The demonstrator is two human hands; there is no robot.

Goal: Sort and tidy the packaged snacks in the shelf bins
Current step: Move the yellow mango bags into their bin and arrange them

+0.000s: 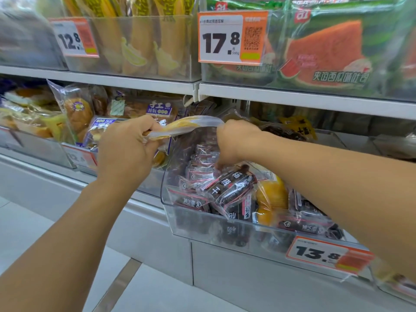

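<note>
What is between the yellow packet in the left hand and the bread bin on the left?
Nothing visible. The left hand holds the yellow packet in open air just right of the bread bin, above its rim. The right hand reaches into the dark-snack bin.

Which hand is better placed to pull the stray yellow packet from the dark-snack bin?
Right, probably. The right hand already reaches into the clear bin near the yellow packet; the left hand grips a yellow wrapper.

Reading 17.8, with 元 and 500g in small print, on the orange price tag (231, 37) clipped to the far right bin. 12.8 on the far left tag (74, 38). 13.8 on the near right tag (326, 255). 手工 on a purple bread label (158, 108), middle left.
</note>
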